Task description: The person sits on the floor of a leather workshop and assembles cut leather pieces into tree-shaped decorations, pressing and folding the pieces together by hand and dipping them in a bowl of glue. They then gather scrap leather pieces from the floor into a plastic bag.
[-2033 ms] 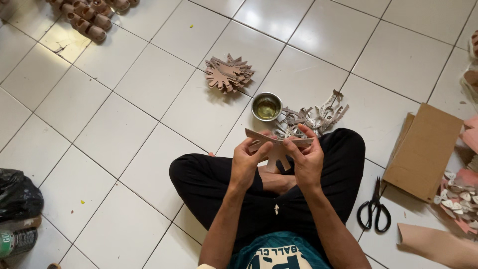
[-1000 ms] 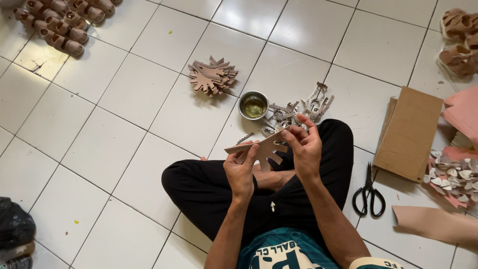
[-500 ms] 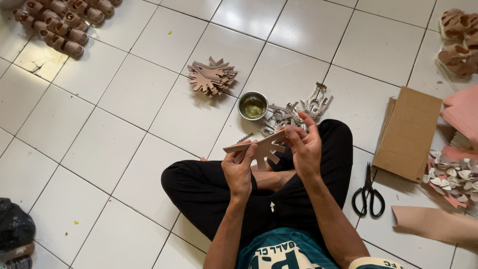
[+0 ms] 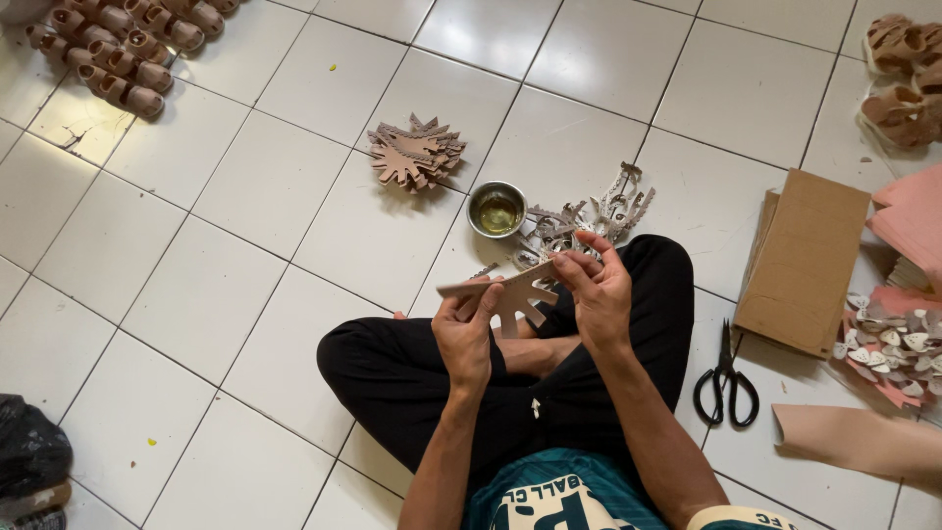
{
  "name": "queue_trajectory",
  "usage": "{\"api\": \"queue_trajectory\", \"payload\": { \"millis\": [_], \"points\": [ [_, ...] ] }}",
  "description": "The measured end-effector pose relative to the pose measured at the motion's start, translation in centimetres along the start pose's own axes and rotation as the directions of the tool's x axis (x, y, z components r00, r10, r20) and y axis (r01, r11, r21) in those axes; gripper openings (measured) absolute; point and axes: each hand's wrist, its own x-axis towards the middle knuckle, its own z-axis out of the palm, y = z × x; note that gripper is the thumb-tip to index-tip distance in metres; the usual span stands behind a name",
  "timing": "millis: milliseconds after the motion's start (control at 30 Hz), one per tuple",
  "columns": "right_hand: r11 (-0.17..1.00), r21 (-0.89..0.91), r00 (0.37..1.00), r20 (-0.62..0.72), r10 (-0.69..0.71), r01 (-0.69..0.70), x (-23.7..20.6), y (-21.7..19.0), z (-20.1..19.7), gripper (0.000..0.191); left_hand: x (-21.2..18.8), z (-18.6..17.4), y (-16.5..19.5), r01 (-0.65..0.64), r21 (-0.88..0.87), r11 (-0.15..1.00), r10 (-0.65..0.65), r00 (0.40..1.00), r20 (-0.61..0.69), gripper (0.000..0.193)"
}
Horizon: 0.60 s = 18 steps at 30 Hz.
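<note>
Sitting cross-legged on the floor, the person pinches a tan toothed cutout [image 4: 510,291] over the lap, left hand [image 4: 467,329] and right hand [image 4: 595,290] each in a closed grip, probably keeping the small metal bowl [image 4: 497,209] within reach.

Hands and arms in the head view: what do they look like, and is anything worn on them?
Both arms are bare from elbow to fingertips. The left hand and right hand have no gloves, and no rings, watch or bracelets show. A short sleeve cuff, cream with a dark band, covers the right upper arm.
</note>
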Motion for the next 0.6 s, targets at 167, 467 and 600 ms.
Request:
{"api": "queue_trajectory", "payload": {
  "millis": [167, 467, 600],
  "points": [
    [0.986, 0.165, 0.996, -0.073, 0.044, -0.032, 0.0, 1.3, 0.1, 0.055, 1.2, 0.5, 0.7, 0.026, 0.001, 1.0, -0.025, 0.993, 0.111, 0.046],
    [0.923, -0.383, 0.97, 0.207, 0.126, -0.038, -0.4, -0.1, 0.0, 0.06, 5.4, -2.3, 4.5, -0.016, 0.235, 0.972, -0.069, 0.935, 0.347, 0.032],
    [0.933, -0.359, 0.974, 0.192, 0.117, -0.041, -1.5, 1.0, 1.1, 0.063, 4.3, -1.1, 4.0, 0.095, 0.15, 0.984, -0.132, 0.956, 0.26, 0.042]
  ]
}}
